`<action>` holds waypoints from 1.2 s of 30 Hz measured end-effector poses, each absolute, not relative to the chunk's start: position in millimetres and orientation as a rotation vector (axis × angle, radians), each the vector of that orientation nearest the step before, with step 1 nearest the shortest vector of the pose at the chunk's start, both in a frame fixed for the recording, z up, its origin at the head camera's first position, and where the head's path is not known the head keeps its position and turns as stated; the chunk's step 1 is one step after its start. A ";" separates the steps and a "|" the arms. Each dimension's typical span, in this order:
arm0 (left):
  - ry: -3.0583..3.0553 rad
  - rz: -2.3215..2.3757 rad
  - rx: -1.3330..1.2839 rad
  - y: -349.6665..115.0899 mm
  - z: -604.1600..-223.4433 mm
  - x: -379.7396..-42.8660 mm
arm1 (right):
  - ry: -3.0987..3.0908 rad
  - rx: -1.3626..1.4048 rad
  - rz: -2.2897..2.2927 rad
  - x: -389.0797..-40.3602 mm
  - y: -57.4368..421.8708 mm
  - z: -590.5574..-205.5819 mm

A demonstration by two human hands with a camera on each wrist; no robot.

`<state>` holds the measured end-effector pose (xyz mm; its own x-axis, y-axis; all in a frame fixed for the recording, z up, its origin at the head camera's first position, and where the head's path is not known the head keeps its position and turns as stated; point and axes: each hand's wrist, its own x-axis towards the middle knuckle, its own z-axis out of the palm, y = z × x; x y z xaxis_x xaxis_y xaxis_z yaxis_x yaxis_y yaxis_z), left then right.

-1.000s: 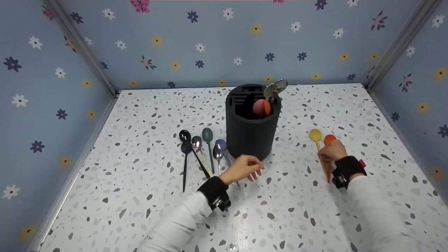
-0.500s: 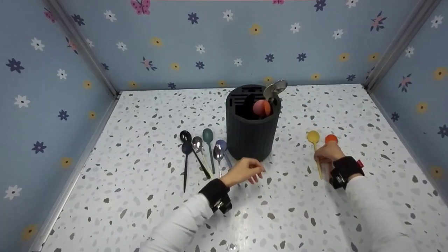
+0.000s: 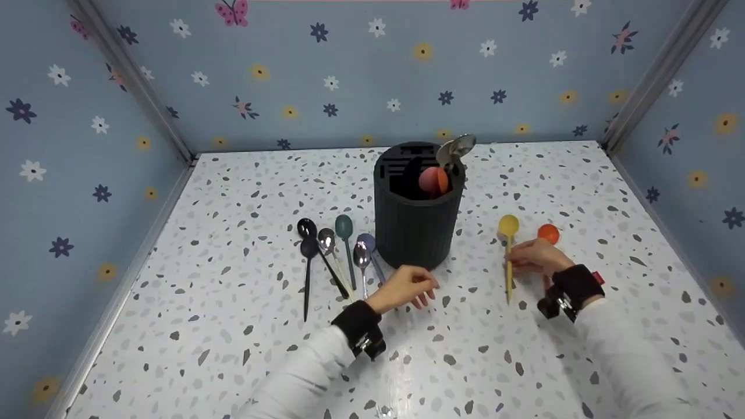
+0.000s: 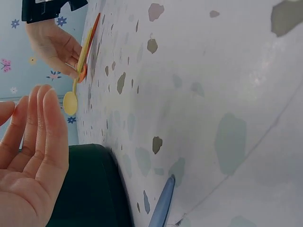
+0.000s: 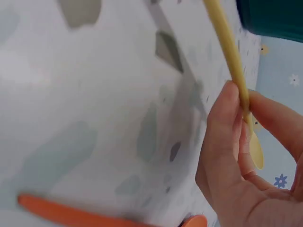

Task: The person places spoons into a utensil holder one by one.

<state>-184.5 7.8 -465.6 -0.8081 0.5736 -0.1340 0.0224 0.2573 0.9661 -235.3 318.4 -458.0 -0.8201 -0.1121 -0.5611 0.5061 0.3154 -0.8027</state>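
A yellow spoon (image 3: 508, 225) is pinched in the right hand's (image 3: 536, 256) fingers, seemingly just off the table (image 3: 454, 355); an orange spoon (image 3: 548, 234) lies beside them. Near the relaxed, empty left hand (image 3: 405, 286), six loose spoons (image 3: 344, 226) remain. Beyond its fingers, a dark holder (image 3: 414, 233) already contains several.

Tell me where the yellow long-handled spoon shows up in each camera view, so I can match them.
Head: right of centre, the yellow long-handled spoon pinched by the right hand.
Left wrist: upper left, its bowl lowest.
Right wrist: right side, its handle entering from the top edge.
Shared landmark: the dark cylindrical utensil holder: near centre, lower left, top right respectively.
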 end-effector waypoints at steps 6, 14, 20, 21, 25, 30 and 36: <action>2.050 1.585 0.550 8.4 -463.6 -183.6 | 1.942 0.298 -1.680 -231.5 307.5 -458.1; 2.034 1.618 0.531 6.7 -437.9 -168.5 | 1.819 0.163 -1.792 -223.9 289.7 -455.3; 2.013 1.628 0.472 12.1 -454.0 -171.8 | 1.792 0.155 -1.820 -217.6 271.6 -456.2; 2.010 1.635 0.465 13.6 -458.7 -173.3 | 1.784 0.148 -1.830 -216.5 268.5 -456.4; 2.004 1.661 0.433 18.6 -473.6 -178.0 | 1.750 0.131 -1.870 -212.1 256.4 -456.0; 2.009 1.675 0.395 22.1 -476.4 -176.9 | 1.728 0.144 -1.871 -208.1 244.8 -453.8; 1.988 1.677 0.408 23.0 -474.5 -173.8 | 1.727 0.121 -1.874 -204.1 236.1 -452.2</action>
